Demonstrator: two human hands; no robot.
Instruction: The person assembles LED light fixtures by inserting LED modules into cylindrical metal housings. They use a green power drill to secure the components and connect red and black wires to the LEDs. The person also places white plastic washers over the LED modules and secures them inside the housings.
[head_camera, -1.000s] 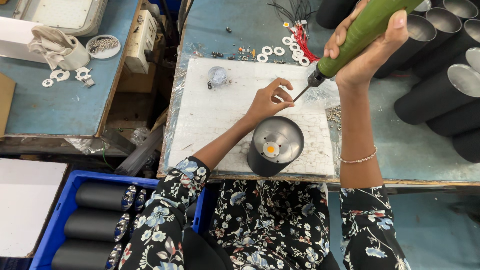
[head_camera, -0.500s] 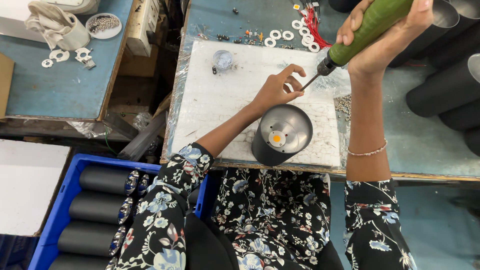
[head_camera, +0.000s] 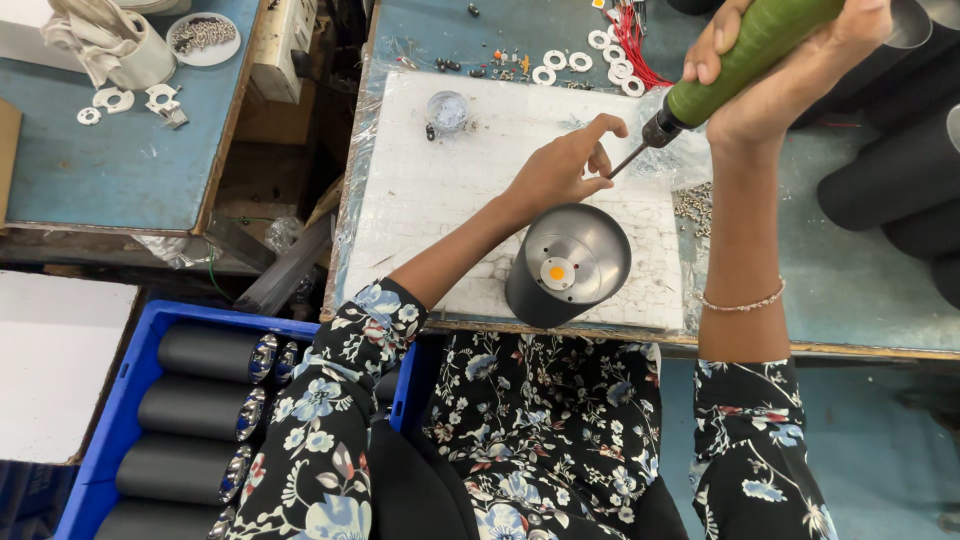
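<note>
The right hand (head_camera: 790, 75), at the upper right of the frame, was wrapped around a green driver (head_camera: 745, 55), fingers curled tight about the barrel, with its dark bit (head_camera: 628, 160) angled down and left. The left hand (head_camera: 560, 170), at centre frame, was raised over the white board (head_camera: 440, 210), its thumb and fingers (head_camera: 600, 128) drawn together just at the bit's tip, the index arched above; they appeared to pinch something small there, probably a screw, though nothing could be made out between them.

The lamp housing (head_camera: 568, 265) stood below the left hand, near the board's lower edge, mouth up (a dark cylinder with a bright reflector and a small orange-centred disc at its bottom). Neither hand touched it.

Judgement on handling: the housing looked rigid and of moderate weight, with a smooth outer wall that could slip; best taken around the outside of the cylinder, keeping fingers off the reflector and disc, which seemed liable to marking. The driver looked stiff and easily gripped by its barrel.

Also noted: white washers (head_camera: 575, 65) and red wires (head_camera: 640, 55) on the desk (head_camera: 860, 280) at top centre, loose screws (head_camera: 690, 205) right of the board, and a blue crate (head_camera: 135, 370) of dark cylinders at lower left.
</note>
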